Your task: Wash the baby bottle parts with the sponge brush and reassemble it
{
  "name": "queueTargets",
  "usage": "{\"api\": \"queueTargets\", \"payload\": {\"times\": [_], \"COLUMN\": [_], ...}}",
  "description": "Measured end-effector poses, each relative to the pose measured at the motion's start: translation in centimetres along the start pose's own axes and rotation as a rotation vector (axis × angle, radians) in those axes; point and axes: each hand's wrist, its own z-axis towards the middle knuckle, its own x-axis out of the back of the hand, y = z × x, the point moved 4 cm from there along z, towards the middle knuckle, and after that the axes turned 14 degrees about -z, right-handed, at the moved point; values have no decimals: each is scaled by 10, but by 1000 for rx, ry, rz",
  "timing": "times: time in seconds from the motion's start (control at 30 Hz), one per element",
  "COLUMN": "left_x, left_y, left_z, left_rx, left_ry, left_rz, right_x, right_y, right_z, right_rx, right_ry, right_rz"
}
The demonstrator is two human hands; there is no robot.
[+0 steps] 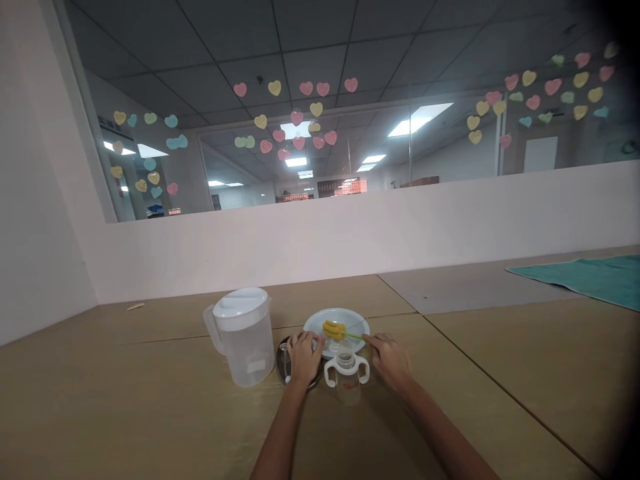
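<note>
My right hand (391,360) is closed around the green handle of a bottle brush (334,329). The brush's yellow sponge head is over the white bowl (361,321). At the bowl's left rim, my left hand (304,358) has its fingers curled; something pale shows at the fingertips, too small to name. Between my hands stands a clear baby bottle (349,388), upright and uncapped, with a white two-handled collar. Partly hidden under my left hand is a dark round tray (279,369) with a clear, straw-like piece on it.
A translucent pitcher (250,350) with a white lid stands left of the tray. A teal cloth (590,277) lies at the far right of the table (150,400). Behind the table rises a white wall (300,247) with a window above, dotted with heart-shaped notes.
</note>
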Motion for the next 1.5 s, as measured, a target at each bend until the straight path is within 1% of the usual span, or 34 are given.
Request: {"api": "queueTargets", "payload": {"times": [0.07, 0.13, 0.2, 0.27, 0.37, 0.47, 0.53, 0.63, 0.7, 0.8, 0.9, 1.03, 1.1, 1.27, 1.33, 1.43, 1.5], "left_x": [1, 2, 2, 4, 7, 11, 13, 17, 18, 15, 13, 11, 11, 13, 14, 19, 20], "left_y": [3, 8, 12, 14, 13, 11, 10, 8, 7, 9, 16, 31, 34, 33, 30, 20, 12], "left_z": [1, 2, 1, 0, -2, -6, -7, -8, -8, -9, -12, -15, -15, -14, -13, -11, -9], "left_rx": [-22, -52, -80, -95, -119, -175, -212, -245, -254, -303, -385, -532, -562, -521, -482, -337, -210], "left_ry": [10, 14, 13, 20, 72, 134, 167, 217, 219, 139, 62, -16, -33, -8, 40, 195, 252], "left_rz": [-14, -38, -68, -100, -150, -157, -134, -110, -105, -94, -82, -88, -99, -153, -191, -318, -471], "right_x": [1, 3, 6, 9, 13, 16, 18, 19, 19, 19, 20, 19, 19, 20, 21, 23, 22], "right_y": [1, 3, 7, 12, 14, 9, 6, 5, 4, 3, 2, 1, 1, 0, 0, 3, 4], "right_z": [0, -1, -3, -6, -11, -15, -16, -17, -18, -19, -20, -19, -19, -19, -19, -18, -17], "right_rx": [-12, -34, -57, -73, -5, 120, 162, 187, 209, 243, 238, 230, 229, 245, 243, 198, 181], "right_ry": [29, 85, 182, 312, 496, 579, 597, 617, 628, 639, 639, 622, 618, 620, 623, 613, 593], "right_rz": [18, 50, 123, 222, 331, 342, 329, 318, 315, 313, 318, 337, 348, 379, 403, 459, 483]}}
